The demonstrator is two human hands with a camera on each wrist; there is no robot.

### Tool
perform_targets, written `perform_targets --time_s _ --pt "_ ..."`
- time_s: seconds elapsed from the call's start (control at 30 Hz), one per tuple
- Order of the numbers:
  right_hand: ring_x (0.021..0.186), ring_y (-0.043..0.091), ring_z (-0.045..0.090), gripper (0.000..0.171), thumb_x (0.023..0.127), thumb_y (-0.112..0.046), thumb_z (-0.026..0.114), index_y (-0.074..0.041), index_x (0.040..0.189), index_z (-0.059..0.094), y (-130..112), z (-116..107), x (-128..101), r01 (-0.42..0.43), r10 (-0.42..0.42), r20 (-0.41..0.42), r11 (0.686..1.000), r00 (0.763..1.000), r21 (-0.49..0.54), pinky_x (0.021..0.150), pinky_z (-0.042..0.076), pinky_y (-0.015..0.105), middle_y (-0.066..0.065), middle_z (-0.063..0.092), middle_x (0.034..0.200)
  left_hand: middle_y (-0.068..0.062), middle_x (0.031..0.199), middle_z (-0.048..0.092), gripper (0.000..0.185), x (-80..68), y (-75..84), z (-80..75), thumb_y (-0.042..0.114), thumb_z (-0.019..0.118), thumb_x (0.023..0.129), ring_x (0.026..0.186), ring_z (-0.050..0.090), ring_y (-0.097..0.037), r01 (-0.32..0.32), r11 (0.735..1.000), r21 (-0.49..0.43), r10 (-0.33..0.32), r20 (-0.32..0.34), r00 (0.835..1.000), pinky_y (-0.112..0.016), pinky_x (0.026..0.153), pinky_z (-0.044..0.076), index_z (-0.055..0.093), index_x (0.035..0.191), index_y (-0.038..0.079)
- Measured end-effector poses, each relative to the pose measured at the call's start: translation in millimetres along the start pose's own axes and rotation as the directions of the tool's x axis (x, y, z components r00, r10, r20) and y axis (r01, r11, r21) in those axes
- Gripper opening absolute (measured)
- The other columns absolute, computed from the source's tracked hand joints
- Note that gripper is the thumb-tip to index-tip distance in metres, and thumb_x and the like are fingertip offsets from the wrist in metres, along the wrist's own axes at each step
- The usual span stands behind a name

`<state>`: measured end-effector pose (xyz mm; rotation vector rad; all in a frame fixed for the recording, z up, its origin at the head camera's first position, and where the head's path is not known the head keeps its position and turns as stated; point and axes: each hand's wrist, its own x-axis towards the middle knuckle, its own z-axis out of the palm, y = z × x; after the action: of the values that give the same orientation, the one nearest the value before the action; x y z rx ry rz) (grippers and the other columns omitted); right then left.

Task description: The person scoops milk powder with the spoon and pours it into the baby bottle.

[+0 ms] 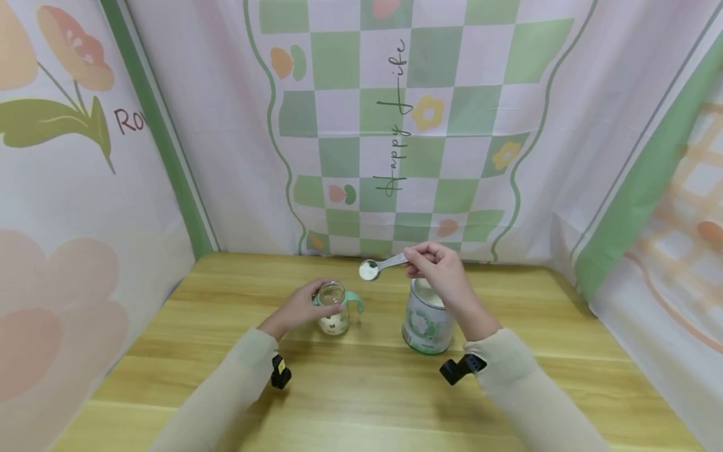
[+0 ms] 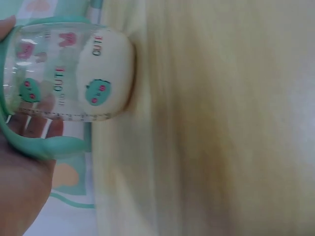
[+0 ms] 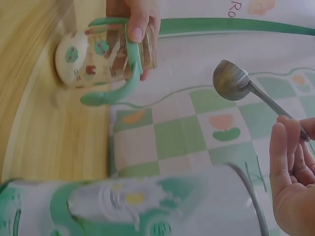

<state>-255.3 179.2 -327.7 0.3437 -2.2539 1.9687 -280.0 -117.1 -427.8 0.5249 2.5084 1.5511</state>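
Observation:
A clear baby bottle [image 1: 334, 324] with mint-green handles stands upright on the wooden table, pale powder filling its lower part. My left hand [image 1: 307, 307] grips it around the upper body; in the left wrist view the printed bottle [image 2: 69, 73] shows CUTE lettering. Between thumb and fingers, my right hand [image 1: 443, 276] pinches the handle end of a metal measuring spoon [image 1: 390, 260]. White powder lies in the spoon's bowl, which is held in the air between bottle and can. Below the right hand stands an open milk powder can [image 1: 427, 323], its mouth partly hidden by that hand.
The wooden table [image 1: 350, 402] reaches back to a hanging cloth [image 1: 384, 113] with green and white checks. More printed cloth hangs at the left and right sides. A black wrist camera [image 1: 462, 368] is strapped to the right sleeve, another [image 1: 280, 371] to the left.

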Motion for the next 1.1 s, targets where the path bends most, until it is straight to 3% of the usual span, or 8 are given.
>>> perform_targets --time_s 0.37,0.77,0.93,1.1 --pt "0.078 0.015 0.069 0.027 0.099 -0.019 0.068 0.006 0.109 0.065 -1 28 3 -0.013 0.013 0.038 1.000 0.999 0.015 0.078 0.059 0.031 0.015 0.072 0.093 -0.003 0.133 0.060 0.078 -0.5 -5.2 3.1 0.047 0.081 0.083 0.126 0.052 -0.027 0.012 1.000 -0.018 -0.012 -0.019 1.000 -0.055 0.108 0.037 0.049 0.148 0.019" --pt "0.084 0.028 0.071 0.025 0.097 -0.024 0.071 0.000 0.104 0.068 7 55 4 0.009 -0.007 0.054 0.999 0.999 -0.047 0.078 0.059 0.032 0.008 0.073 0.089 -0.001 0.136 0.059 0.074 -0.6 -6.9 4.3 0.049 0.080 0.084 0.131 0.049 -0.029 0.020 0.999 -0.036 -0.021 -0.016 1.000 -0.060 0.109 0.034 0.050 0.146 0.023" --pt "0.082 0.027 0.070 0.020 0.097 -0.024 0.069 -0.005 0.100 0.069 13 62 2 0.118 -0.111 0.062 0.987 0.992 -0.108 0.075 0.059 0.033 0.007 0.073 0.087 -0.004 0.142 0.055 0.080 -0.4 -7.9 4.1 0.049 0.079 0.084 0.135 0.045 -0.033 0.014 0.999 -0.048 -0.015 -0.014 1.000 -0.061 0.110 0.031 0.044 0.152 0.024" --pt "0.075 0.018 0.068 0.015 0.098 -0.026 0.068 -0.011 0.096 0.070 23 68 -1 0.258 -0.248 0.075 0.942 0.966 -0.216 0.067 0.056 0.031 -0.001 0.071 0.081 -0.006 0.141 0.056 0.082 -0.2 -9.6 4.3 0.050 0.079 0.084 0.134 0.046 -0.034 0.014 0.998 -0.054 -0.015 -0.013 1.000 -0.063 0.110 0.031 0.043 0.152 0.023"
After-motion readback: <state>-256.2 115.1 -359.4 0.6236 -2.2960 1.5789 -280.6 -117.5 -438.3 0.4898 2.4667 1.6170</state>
